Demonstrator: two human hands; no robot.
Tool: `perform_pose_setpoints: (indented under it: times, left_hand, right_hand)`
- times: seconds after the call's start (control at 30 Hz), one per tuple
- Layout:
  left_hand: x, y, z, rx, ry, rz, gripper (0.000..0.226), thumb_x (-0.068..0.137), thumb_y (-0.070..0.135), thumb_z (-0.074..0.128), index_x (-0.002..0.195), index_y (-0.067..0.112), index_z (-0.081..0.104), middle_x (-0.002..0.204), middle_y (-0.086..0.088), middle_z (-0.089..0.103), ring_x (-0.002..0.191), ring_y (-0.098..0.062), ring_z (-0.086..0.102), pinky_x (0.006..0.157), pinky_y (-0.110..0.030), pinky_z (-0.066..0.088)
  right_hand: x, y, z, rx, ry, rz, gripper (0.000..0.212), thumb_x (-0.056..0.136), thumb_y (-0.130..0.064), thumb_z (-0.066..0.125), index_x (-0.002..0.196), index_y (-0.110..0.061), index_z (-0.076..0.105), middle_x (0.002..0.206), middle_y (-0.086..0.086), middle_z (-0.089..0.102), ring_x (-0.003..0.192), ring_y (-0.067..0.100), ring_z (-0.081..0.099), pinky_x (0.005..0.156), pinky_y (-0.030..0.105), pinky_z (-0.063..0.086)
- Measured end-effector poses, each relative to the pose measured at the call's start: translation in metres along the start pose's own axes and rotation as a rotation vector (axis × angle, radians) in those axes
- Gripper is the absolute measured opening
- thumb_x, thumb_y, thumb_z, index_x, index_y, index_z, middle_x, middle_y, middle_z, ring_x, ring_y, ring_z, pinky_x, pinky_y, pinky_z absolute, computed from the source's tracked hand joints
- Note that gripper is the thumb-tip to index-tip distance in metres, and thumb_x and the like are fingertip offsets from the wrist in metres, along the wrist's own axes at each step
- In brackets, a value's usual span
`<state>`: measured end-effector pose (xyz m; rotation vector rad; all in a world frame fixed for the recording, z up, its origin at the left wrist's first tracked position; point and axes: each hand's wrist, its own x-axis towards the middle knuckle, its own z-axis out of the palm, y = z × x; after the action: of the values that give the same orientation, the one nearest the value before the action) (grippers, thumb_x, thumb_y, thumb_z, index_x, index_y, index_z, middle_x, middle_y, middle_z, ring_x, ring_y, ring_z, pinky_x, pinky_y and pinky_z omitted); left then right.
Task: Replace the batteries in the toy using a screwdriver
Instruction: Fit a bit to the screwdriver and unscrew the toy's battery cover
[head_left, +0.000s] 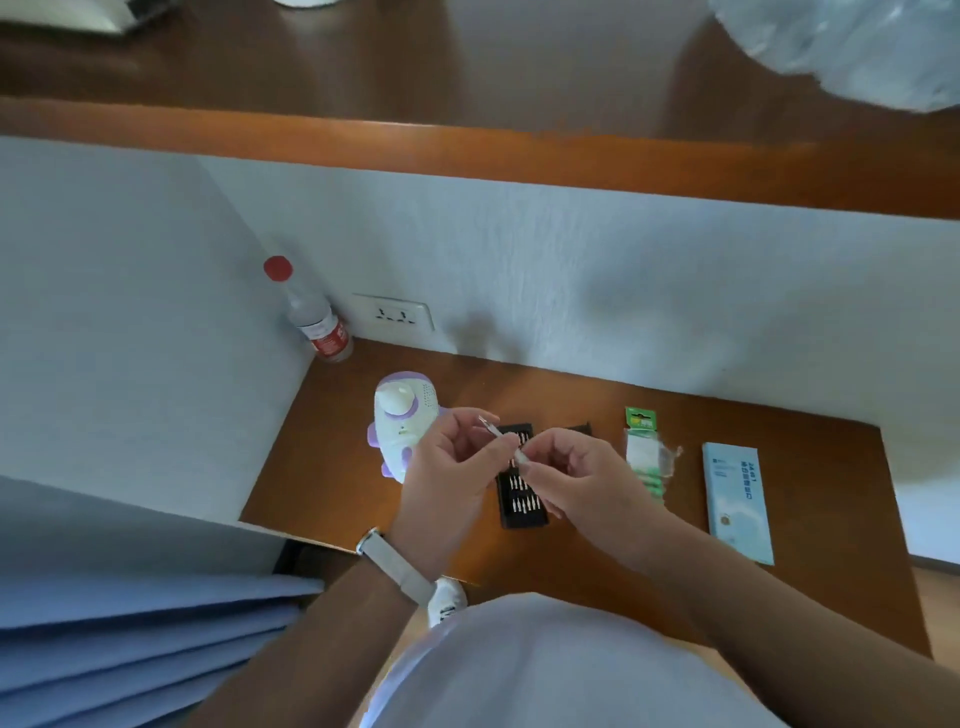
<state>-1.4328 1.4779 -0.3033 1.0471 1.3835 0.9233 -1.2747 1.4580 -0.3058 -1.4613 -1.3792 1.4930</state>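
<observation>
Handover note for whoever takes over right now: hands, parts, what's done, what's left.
Left hand and right hand: both pinch the screwdriver, held above the open bit tray.
Toy lies on the desk left of the tray; battery pack and blue box lie to the tray's right.
Done: kit laid out, driver in hand.
Left: unscrew the toy, swap batteries, screw it shut.

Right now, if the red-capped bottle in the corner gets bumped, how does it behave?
The bottle stands tall and narrow, so it probably tips easily toward the open table. Clear plastic suggests it is light and slightly squashy; the fill level is unreadable. Its round body would likely roll once down.
</observation>
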Motion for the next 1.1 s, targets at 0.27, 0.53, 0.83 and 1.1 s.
perform_pose_setpoints:
  times: [0.27, 0.53, 0.83, 1.1]
  left_hand:
    - [0.04, -0.035, -0.11, 0.226, 0.2, -0.028, 0.011, 0.091, 0.028, 0.071, 0.089, 0.021, 0.064, 0.082, -0.001, 0.067, 0.075, -0.02, 0.063, 0.053, -0.007, 0.05]
    - [0.085, -0.077, -0.154, 0.199, 0.072, -0.158, 0.026, 0.093, 0.039, 0.067, 0.108, 0.02, 0.058, 0.095, 0.001, 0.064, 0.086, -0.015, 0.062, 0.068, -0.02, 0.048]
    - [0.112, -0.084, -0.143, 0.056, -0.154, -0.285, 0.045, 0.089, 0.024, 0.074, 0.126, 0.021, 0.047, 0.114, 0.004, 0.062, 0.097, -0.005, 0.059, 0.066, -0.014, 0.045]
    - [0.126, -0.096, -0.136, -0.061, -0.196, -0.34, 0.078, 0.073, 0.031, 0.088, 0.136, 0.016, 0.046, 0.123, -0.004, 0.066, 0.109, -0.021, 0.067, 0.086, -0.037, 0.059]
  right_hand:
    - [0.06, -0.001, 0.076, 0.144, 0.13, 0.209, 0.029, 0.097, -0.023, 0.058, 0.07, -0.03, 0.066, 0.062, 0.004, 0.054, 0.06, 0.026, 0.043, 0.06, 0.035, 0.039]
    - [0.103, 0.008, 0.112, 0.463, 0.385, 0.414, 0.023, 0.094, -0.012, 0.052, 0.073, -0.011, 0.06, 0.065, 0.006, 0.048, 0.058, 0.018, 0.041, 0.059, 0.029, 0.04]
    - [0.136, 0.014, 0.117, 0.571, 0.43, 0.453, 0.019, 0.09, -0.008, 0.054, 0.072, -0.011, 0.06, 0.063, 0.004, 0.05, 0.054, 0.015, 0.045, 0.056, 0.029, 0.043]
    - [0.149, 0.023, 0.116, 0.569, 0.298, 0.403, 0.017, 0.083, -0.013, 0.056, 0.066, -0.011, 0.052, 0.061, 0.004, 0.046, 0.053, 0.018, 0.04, 0.051, 0.031, 0.036]
